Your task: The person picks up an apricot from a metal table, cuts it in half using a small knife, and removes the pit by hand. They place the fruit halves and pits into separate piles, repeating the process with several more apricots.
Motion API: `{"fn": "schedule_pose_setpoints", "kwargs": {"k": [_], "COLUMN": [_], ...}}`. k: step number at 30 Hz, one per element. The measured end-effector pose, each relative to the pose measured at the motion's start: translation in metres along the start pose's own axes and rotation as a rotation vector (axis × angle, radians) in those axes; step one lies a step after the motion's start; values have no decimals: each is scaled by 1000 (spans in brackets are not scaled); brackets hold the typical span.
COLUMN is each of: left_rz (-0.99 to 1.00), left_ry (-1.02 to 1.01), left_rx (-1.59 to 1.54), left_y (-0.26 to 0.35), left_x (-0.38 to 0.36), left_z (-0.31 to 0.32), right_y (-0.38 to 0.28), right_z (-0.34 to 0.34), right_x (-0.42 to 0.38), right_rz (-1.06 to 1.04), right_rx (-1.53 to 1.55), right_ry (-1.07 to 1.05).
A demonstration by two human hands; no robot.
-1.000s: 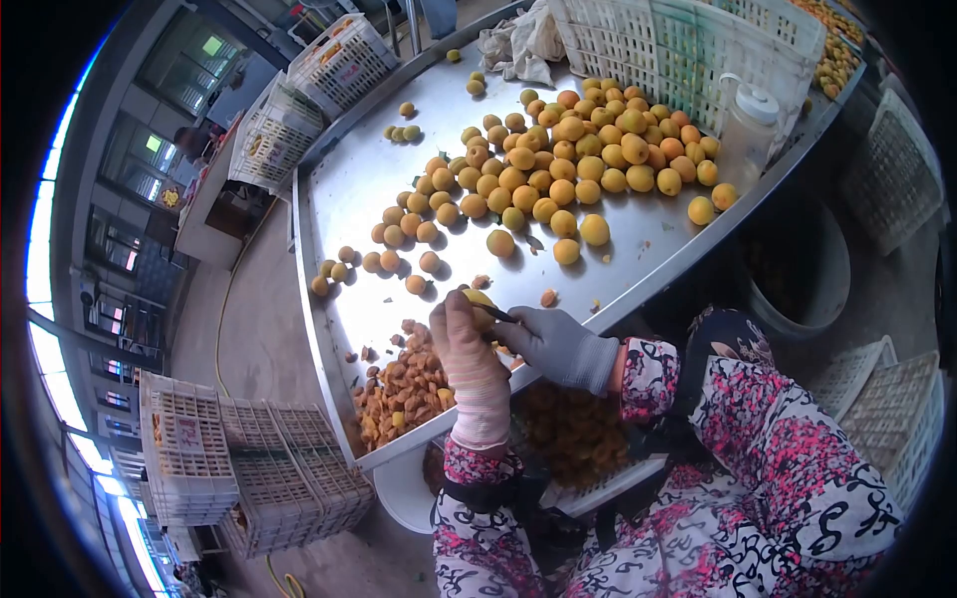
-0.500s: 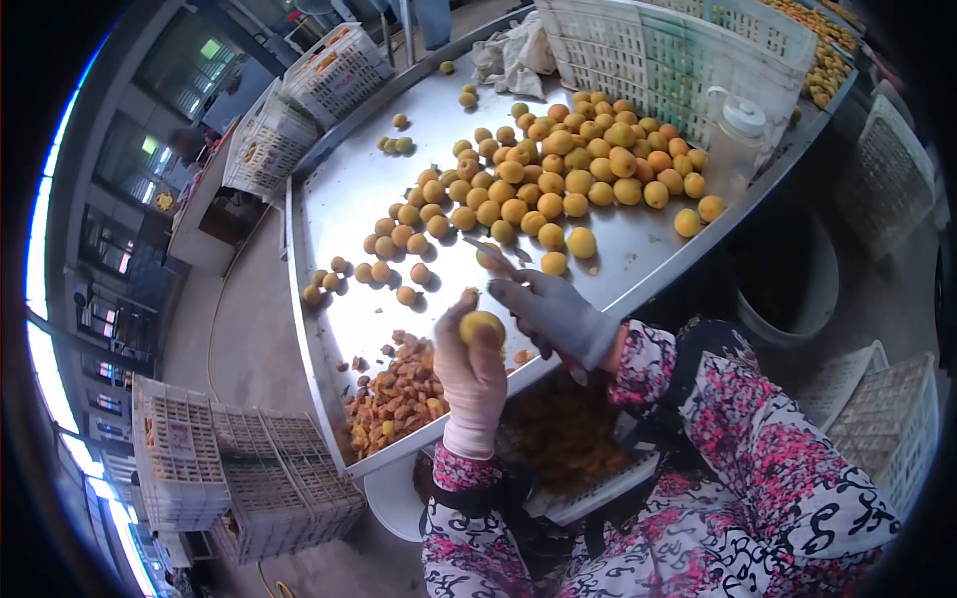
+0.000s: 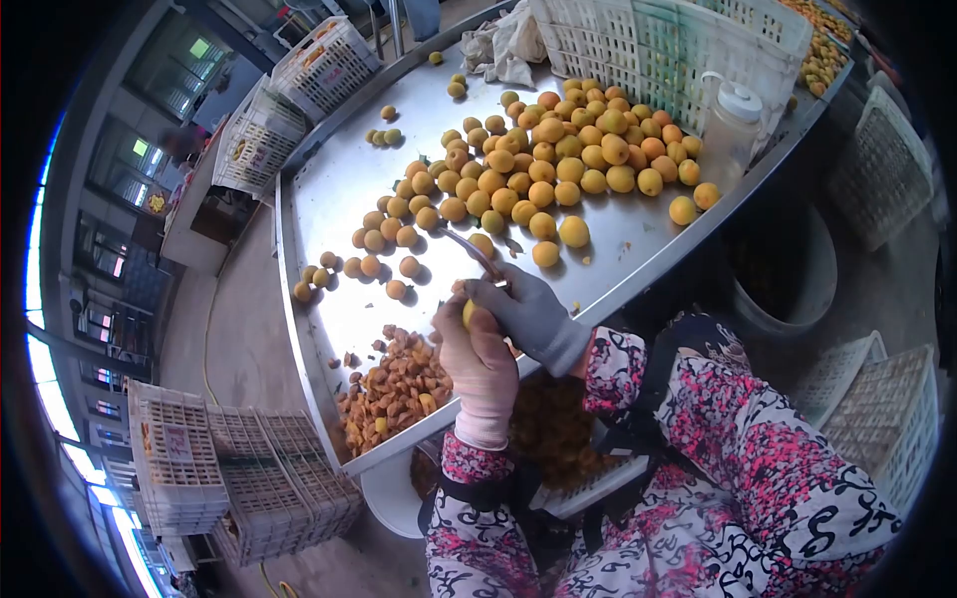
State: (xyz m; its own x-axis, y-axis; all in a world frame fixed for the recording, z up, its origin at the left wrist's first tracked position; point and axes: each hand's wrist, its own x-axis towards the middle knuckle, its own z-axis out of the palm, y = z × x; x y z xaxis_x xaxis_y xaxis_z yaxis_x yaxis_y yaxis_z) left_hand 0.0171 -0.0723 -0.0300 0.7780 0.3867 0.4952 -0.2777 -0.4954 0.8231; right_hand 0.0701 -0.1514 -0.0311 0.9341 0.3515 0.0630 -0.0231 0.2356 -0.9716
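My left hand [image 3: 474, 364], in a pale glove, is closed around a yellow apricot [image 3: 469, 313] above the table's near edge. My right hand [image 3: 538, 317], in a grey glove, grips a small knife [image 3: 473, 251] whose blade points away to the upper left. The right fingers meet the apricot, and the left fingers hide most of it. Beyond the hands, whole apricots [image 3: 543, 164] lie heaped on the metal table [image 3: 329, 219]. Left of my left hand is a pile of brown apricot pits [image 3: 394, 384]. Below the edge, a crate holds orange-brown pieces [image 3: 558, 429], partly hidden by my arms.
A white plastic crate [image 3: 638, 60] stands on the table's far side, beside a lidded clear bottle [image 3: 733, 130] and a crumpled cloth [image 3: 506, 45]. Stacked crates [image 3: 179, 458] stand on the floor at left. A large bucket [image 3: 788, 269] is at right.
My right hand has come in against the apricot, bringing the knife leftward. The left hand has turned, covering more of the fruit. The whole view has shifted slightly.
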Motion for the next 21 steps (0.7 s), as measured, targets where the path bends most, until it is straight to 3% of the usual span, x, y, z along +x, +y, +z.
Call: {"fn": "schedule_pose_setpoints", "kwargs": {"k": [1,2,3,5,7,9,10,12,15,17,19,21], "left_rz": [-80,-64,-78,-27,37,-197,-271,-265,-261,-378,-416,-499], "left_ry": [29,-18,-18,-71,-115,-31,-131,-158,-246,-410,-420,-377], "left_rx": [-78,-90,-87,-90,22,-464,-207,-236,-314,-327,-354,-554], "left_y": [3,-2,-5,-10,-7,-4,-10,-14,-3,0,-1,6], "left_x": [0,-2,-3,0,1,-1,0,0,3,6,9,14], "left_z": [2,-1,-2,-3,0,4,-9,-10,-17,-24,-28,-34], "right_y": [0,-2,-4,-9,-7,-4,-1,-15,-29,-21,-5,-9], "right_z": [0,0,2,2,2,1,-1,-6,-13,-17,-19,-19], "right_x": [2,1,2,3,3,9,11,9,7,9,13,11], "right_rz": [-59,-368,-92,-110,-86,-79,37,261,299,282,51,-25], "right_rx": [-82,-235,-152,-334,-302,-264,-231,-185,-230,-218,-206,-164], "right_ry": [20,21,49,63,56,50,6,-46,-28,-25,-23,-21]}}
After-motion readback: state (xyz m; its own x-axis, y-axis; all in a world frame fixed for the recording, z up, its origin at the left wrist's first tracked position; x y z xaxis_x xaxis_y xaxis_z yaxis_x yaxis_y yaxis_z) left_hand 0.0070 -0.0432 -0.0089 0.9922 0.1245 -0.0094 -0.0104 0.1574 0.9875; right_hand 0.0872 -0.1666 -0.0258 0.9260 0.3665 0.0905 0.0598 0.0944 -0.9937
